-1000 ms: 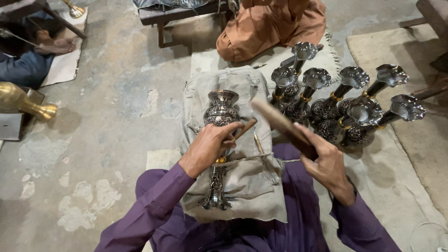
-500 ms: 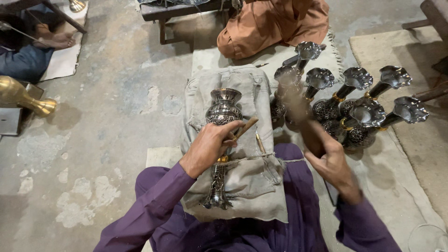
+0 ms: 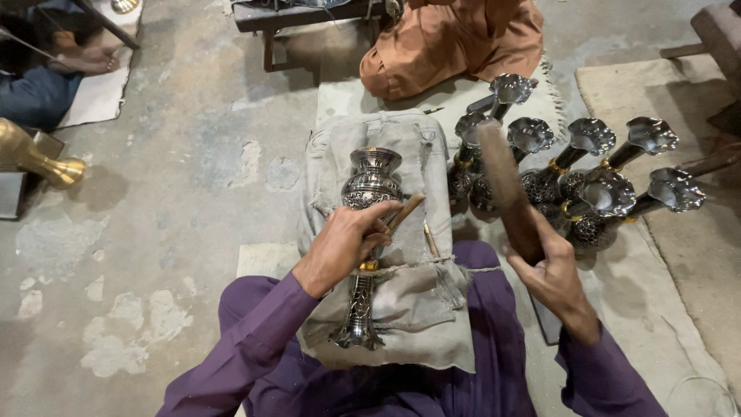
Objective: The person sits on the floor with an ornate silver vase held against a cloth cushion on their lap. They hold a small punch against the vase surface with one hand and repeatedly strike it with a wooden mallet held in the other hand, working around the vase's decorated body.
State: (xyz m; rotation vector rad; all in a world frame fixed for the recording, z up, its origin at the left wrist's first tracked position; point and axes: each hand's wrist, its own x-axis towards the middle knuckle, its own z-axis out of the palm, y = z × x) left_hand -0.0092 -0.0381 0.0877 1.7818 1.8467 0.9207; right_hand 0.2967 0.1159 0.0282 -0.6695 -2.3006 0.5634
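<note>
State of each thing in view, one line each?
Silver vase: lying on its side on the cloth, pinned by the left hand.
Left hand: closed on a thin wooden tool set against the vase.
Right hand: gripping a wooden stick, raised, blurred.
Grey cloth: draped over the lap, frayed.
Finished vases: clustered, lying tilted on the mat.
Brass vase: lying on its side on the floor.

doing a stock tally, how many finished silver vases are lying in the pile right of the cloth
6 flared mouths show: top one, two beside the stick, then, and far right. Another mouth may be a seventh; overlapping bodies could hide more.
</note>
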